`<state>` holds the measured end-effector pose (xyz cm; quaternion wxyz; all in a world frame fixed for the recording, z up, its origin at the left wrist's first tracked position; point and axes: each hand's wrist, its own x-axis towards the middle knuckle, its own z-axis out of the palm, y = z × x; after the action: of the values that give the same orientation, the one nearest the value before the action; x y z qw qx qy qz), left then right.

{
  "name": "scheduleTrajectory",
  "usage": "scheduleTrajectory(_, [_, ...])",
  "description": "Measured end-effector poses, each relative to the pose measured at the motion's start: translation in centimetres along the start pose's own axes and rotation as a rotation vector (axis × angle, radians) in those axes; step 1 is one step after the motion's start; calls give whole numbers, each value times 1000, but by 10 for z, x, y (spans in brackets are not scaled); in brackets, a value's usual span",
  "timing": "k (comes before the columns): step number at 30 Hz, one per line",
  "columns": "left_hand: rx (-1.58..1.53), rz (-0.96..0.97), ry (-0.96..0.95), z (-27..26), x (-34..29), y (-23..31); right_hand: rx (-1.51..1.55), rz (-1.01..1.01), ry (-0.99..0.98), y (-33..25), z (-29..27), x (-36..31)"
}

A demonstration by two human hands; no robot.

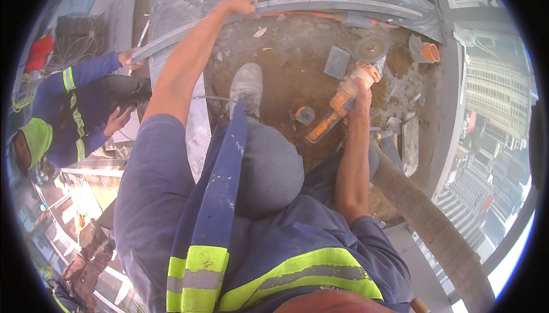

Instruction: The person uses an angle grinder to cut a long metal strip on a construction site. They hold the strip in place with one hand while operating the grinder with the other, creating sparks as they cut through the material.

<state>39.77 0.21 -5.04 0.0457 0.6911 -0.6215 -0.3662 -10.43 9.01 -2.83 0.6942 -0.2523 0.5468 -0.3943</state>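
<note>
While I watch through the head camera, the broadest thing below me is the dirt floor (286,44), with a wide grey board (194,4) lying across its far side. At the left sits a co-worker (57,96) in a dark top with reflective bands, whose hand (129,58) is at the near-left end of a long grey strip (309,3). That strip runs from there along the board toward the far right, and my left hand (242,4) is on it partway along, fingers curled over its edge. Next in size comes the orange angle grinder (346,97), right of the middle, its disc (372,49) pointing away from me and apart from the strip; my right hand (362,96) has its fingers wrapped round the tool's body. I cannot tell whether the disc is spinning. Just left of the grinder's head lies a square grey tile (337,62), an orange tube (430,53) rests off to the right, and a small orange-and-dark case (305,115) sits on the dirt near the handle. I judge the step in hand to be steadying the strip with the grinder at the ready. The next move, to my mind, calls for a firm left hold, agreement with the co-worker, and fingers kept away from the disc.
</note>
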Motion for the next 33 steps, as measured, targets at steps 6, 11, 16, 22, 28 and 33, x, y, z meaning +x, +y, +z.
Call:
scheduleTrajectory(6, [88,-17,41,-9,-16,0,23,-8,-28,1,2,5])
scheduleTrajectory(11, [225,-65,351,12,-48,11,26,-11,-4,-1,1,1])
scheduleTrajectory(16, [282,-113,398,32,-60,24,38,-16,-17,-3,5,4])
scheduleTrajectory(22, [333,-87,462,-78,-18,31,49,-72,-100,6,1,12])
scheduleTrajectory(28, [217,-66,351,16,-48,22,33,26,-54,2,6,12])
scheduleTrajectory(33, [182,-46,299,20,-56,17,112,114,-129,6,32,7])
